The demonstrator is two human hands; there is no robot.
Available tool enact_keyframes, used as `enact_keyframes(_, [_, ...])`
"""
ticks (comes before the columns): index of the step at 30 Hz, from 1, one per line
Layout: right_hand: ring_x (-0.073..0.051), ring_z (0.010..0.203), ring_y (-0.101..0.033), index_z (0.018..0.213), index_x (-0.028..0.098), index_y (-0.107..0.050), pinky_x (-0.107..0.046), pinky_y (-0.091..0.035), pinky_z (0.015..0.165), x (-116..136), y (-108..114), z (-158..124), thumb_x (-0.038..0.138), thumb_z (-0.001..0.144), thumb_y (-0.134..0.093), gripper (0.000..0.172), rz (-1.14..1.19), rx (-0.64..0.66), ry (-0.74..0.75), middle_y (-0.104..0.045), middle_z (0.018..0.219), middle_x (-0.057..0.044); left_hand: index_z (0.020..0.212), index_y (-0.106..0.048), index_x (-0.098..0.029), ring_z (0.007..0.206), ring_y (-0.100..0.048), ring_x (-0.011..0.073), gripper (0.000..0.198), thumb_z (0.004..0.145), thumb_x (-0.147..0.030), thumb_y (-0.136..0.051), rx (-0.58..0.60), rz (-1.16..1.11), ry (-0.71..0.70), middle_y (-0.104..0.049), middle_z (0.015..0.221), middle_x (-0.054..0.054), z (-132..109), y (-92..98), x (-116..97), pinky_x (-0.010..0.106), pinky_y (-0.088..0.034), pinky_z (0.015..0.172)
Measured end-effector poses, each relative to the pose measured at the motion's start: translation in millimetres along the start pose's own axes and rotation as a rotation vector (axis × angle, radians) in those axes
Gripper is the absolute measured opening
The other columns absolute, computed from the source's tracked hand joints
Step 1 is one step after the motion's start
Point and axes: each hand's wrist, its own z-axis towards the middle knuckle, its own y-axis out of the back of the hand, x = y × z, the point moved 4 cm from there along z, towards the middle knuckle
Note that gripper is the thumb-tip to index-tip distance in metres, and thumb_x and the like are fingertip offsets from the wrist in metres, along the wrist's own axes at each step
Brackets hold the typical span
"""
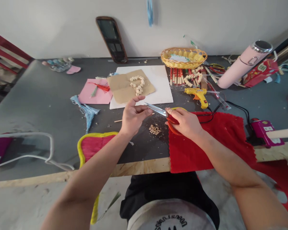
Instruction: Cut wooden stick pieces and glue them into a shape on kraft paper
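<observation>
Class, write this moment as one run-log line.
right hand: grips scissors | left hand: fingertips at the blade tip | beneath: small pale bits on table

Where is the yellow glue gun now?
The glue gun lies on the grey table, right of centre in the head view, just beyond the right hand, near the basket.

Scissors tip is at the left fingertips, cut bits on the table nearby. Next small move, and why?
Likely one short snip with the scissors in the right hand. Their blades point at the pinched fingertips of the left hand, and a pile of small cut pieces lies on the table beside them. What the left hand pinches is too small to tell.
</observation>
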Motion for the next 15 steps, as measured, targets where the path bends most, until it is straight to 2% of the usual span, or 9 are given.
enact_keyframes(4, [-0.021, 0.091, -0.069, 0.129, 0.023, -0.059, -0.030, -0.057, 0.073, -6.3, 2.3, 0.6, 0.041, 0.086, -0.068, 0.048, 0.168, -0.084, -0.074, -0.070, 0.109, -0.008, 0.110, -0.057, -0.017, 0.073, -0.071, 0.0158, 0.045, 0.070, -0.024, -0.077, 0.063, 0.124, -0.013, -0.073, 0.078, 0.002, -0.4, -0.4, -0.6, 0.027, -0.057, 0.069])
enact_keyframes(7, [-0.019, 0.081, -0.069, 0.128, 0.021, -0.059, -0.031, -0.058, 0.072, -14.2, 2.8, 2.0, 0.045, 0.083, -0.070, 0.052, 0.283, -0.144, -0.129, -0.069, 0.100, -0.008, 0.098, -0.063, -0.017, 0.078, -0.070, 0.0172, 0.027, 0.075, -0.026, -0.073, 0.184, 0.426, -0.072, -0.074, 0.084, 0.004, -2.1, -2.8, 0.4, 0.029, -0.055, 0.073])
enact_keyframes(11, [-0.019, 0.081, -0.069, 0.126, 0.021, -0.060, -0.033, -0.058, 0.076, -18.4, 0.0, 3.5, 0.043, 0.083, -0.071, 0.050, 0.313, -0.140, -0.147, -0.069, 0.102, -0.008, 0.098, -0.067, -0.019, 0.083, -0.067, 0.0190, 0.017, 0.080, -0.019, -0.065, 0.383, 0.832, -0.242, -0.075, 0.086, 0.002, -6.8, -11.4, -2.3, 0.032, -0.052, 0.078])
enact_keyframes(13, [-0.019, 0.083, -0.069, 0.125, 0.020, -0.060, -0.033, -0.058, 0.078, -17.3, -0.2, 3.8, 0.042, 0.083, -0.071, 0.049, 0.304, -0.128, -0.144, -0.069, 0.105, -0.009, 0.098, -0.067, -0.020, 0.090, -0.066, 0.0200, 0.018, 0.081, -0.016, -0.061, 0.467, 0.938, -0.292, -0.076, 0.091, 0.002, -8.8, -15.6, -4.3, 0.033, -0.051, 0.083])
enact_keyframes(15, [-0.019, 0.084, -0.069, 0.126, 0.019, -0.059, -0.032, -0.058, 0.079, -15.6, 1.6, 4.1, 0.040, 0.084, -0.070, 0.049, 0.270, -0.120, -0.141, -0.069, 0.106, -0.009, 0.095, -0.068, -0.021, 0.092, -0.065, 0.0202, 0.017, 0.083, -0.016, -0.058, 0.502, 0.989, -0.315, -0.075, 0.094, 0.002, -9.5, -17.2, -6.0, 0.034, -0.050, 0.085])
